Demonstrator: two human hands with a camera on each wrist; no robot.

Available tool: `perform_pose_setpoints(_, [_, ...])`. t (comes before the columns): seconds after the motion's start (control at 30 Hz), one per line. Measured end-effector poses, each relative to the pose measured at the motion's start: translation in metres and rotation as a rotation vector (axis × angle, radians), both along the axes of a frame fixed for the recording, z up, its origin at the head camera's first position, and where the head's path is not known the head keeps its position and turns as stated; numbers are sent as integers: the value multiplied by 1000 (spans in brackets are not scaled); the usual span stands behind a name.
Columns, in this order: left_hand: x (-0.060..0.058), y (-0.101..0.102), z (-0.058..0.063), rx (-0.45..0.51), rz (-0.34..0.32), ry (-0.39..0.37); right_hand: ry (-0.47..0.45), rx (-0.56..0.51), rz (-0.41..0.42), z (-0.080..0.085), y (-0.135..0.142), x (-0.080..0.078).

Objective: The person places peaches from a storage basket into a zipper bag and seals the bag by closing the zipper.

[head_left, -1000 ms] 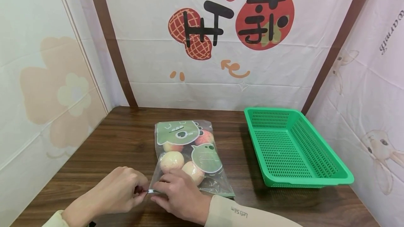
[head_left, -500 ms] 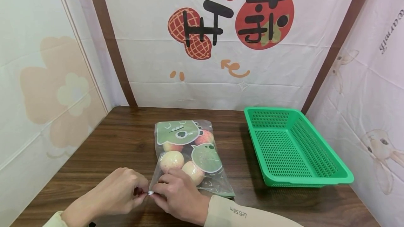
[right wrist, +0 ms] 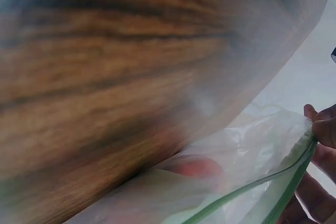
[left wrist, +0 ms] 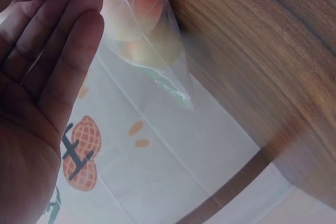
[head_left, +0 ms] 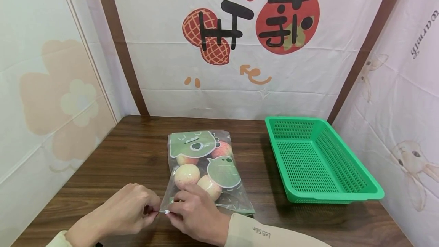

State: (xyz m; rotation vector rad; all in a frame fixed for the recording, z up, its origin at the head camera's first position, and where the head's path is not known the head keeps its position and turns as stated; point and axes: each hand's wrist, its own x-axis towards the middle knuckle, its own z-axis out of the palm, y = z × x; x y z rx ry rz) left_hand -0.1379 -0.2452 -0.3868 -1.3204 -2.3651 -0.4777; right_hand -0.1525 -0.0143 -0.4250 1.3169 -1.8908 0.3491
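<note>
A clear zip bag [head_left: 236, 202] printed with green cartoon shapes lies on the table, several peaches [head_left: 186, 176] inside it. My left hand [head_left: 128, 209] pinches the near-left corner of its mouth between thumb and index finger. Just right of that, my right hand [head_left: 199, 212] pinches the mouth at a small white slider [head_left: 167, 212]. The left wrist view shows the palm and fingers of my left hand [left wrist: 52, 66] beside the bag [left wrist: 163, 56]. In the right wrist view, fingers [right wrist: 326, 129] at the right edge hold the bag's green-striped mouth [right wrist: 236, 195].
A green perforated plastic basket [head_left: 293, 197] stands at the right of the dark wooden table [head_left: 137, 155]. Printed white cloth [head_left: 154, 68] hangs behind the table and on both sides.
The slider and my right fingertips have shifted slightly to the right and toward me, opening a small gap from the left fingertips. The bag and peaches stay almost in place.
</note>
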Motion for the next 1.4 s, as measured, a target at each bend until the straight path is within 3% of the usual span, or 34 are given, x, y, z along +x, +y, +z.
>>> perform_pose_setpoints(0.33, [0, -1, -2, 2, 2, -33, -11, 17, -13, -3, 9, 0])
perform_pose_setpoints(0.73, [-2, 0, 0, 0, 9, 11, -14, 13, -31, -2, 16, 0])
perform_pose_setpoints(1.4, [-2, -4, -2, 0, 35, -9, -50, 38, -49, -1, 31, 1])
